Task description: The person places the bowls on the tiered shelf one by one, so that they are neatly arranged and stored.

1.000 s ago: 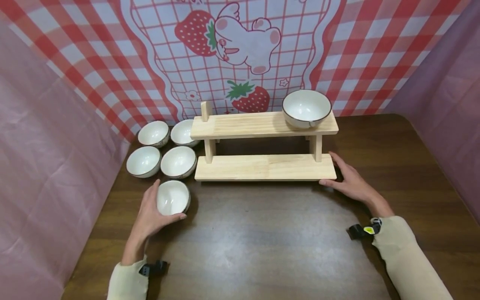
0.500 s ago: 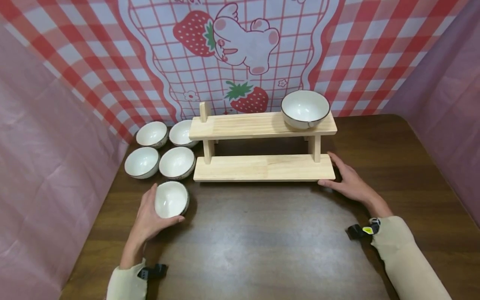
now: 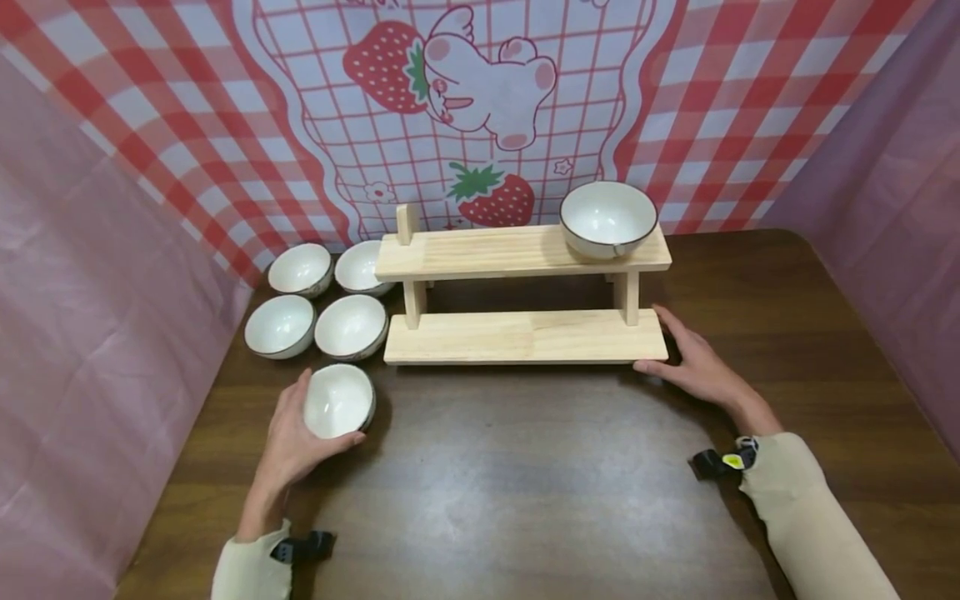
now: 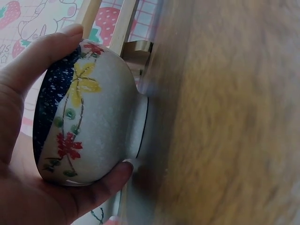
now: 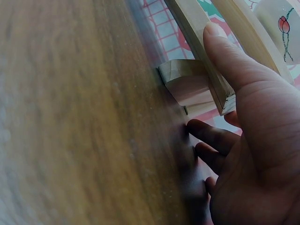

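Observation:
My left hand [image 3: 294,437] grips a small white bowl [image 3: 339,402] at the front left of the table, thumb on its near side and fingers on its far left side. The left wrist view shows yellow and red flowers and a dark blue speckled band on the outside of this bowl [image 4: 101,117]. At the right end of a two-tier wooden shelf [image 3: 525,336], my right hand [image 3: 701,367] holds the lower board, its thumb at the front edge. In the right wrist view that thumb lies along the board [image 5: 199,47], with several fingers curled below.
Several white bowls [image 3: 352,327] stand close together behind the left hand, one partly hidden by the shelf. A larger dark-rimmed bowl [image 3: 609,221] sits on the upper board's right end. A checked strawberry cloth [image 3: 315,125] hangs behind the brown table [image 3: 487,467].
The head view has drifted very slightly. Both hands keep their holds on the bowl and the shelf.

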A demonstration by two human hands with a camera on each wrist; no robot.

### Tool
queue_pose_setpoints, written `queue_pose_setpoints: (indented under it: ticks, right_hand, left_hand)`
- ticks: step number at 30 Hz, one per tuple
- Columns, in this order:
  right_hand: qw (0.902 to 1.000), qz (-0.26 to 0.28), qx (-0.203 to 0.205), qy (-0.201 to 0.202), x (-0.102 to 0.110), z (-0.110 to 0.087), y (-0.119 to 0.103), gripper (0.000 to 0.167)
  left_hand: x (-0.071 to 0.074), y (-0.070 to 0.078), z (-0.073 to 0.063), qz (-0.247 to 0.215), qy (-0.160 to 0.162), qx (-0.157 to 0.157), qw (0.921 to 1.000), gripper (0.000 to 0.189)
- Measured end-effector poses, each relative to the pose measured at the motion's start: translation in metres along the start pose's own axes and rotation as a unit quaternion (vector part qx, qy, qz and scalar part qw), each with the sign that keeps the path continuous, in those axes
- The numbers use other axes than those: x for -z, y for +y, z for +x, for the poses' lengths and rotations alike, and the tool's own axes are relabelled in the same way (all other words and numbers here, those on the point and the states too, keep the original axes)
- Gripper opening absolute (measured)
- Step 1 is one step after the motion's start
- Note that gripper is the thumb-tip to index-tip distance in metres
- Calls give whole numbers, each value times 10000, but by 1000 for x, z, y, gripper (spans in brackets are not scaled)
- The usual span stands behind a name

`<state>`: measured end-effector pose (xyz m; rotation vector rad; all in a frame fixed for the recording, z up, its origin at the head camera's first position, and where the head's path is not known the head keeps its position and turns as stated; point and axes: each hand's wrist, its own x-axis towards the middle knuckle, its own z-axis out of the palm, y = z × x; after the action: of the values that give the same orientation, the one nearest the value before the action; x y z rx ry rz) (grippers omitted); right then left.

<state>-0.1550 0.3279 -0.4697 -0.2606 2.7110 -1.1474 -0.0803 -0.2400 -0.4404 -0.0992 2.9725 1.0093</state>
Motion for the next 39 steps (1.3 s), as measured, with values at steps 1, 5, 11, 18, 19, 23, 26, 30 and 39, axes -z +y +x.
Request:
queue_pose_setpoints:
  ticks: [1, 5, 11, 18, 19, 23, 26, 30, 39]
  right_hand:
    - [10000, -3, 7, 4, 0, 0, 0, 103]
    - [10000, -1, -10, -1, -1, -1, -1, 103]
    - [10000, 18, 12, 4, -1, -1, 0, 102]
    - [10000, 37, -5, 1, -1, -1, 0, 103]
    - [10000, 40, -2, 0, -1, -1, 0, 103]
    - [10000, 59, 6, -3, -1, 0, 1, 103]
    - [10000, 67, -1, -7, 0, 1, 1, 103]
    - [10000, 49, 4, -8, 0, 1, 2, 103]
    - [10000, 32, -28, -18, 0, 1, 1, 103]
  left_hand:
    - [0, 0, 0, -3, 7, 5, 10000, 124]
    - [2, 1, -2, 23, 31, 2, 10000, 123]
    - [4, 2, -2, 43, 76, -41, 10000, 121]
    - [10, 6, -3, 69, 285, -245, 9993, 120]
    - [11, 7, -3, 71, 315, -275, 9991, 120]
    - [16, 11, -5, 68, 372, -375, 9986, 120]
    - [19, 13, -5, 80, 397, -456, 9981, 119]
    - [21, 16, -5, 114, 439, -616, 9971, 119]
    - [30, 32, 1, 136, 526, -980, 9937, 117]
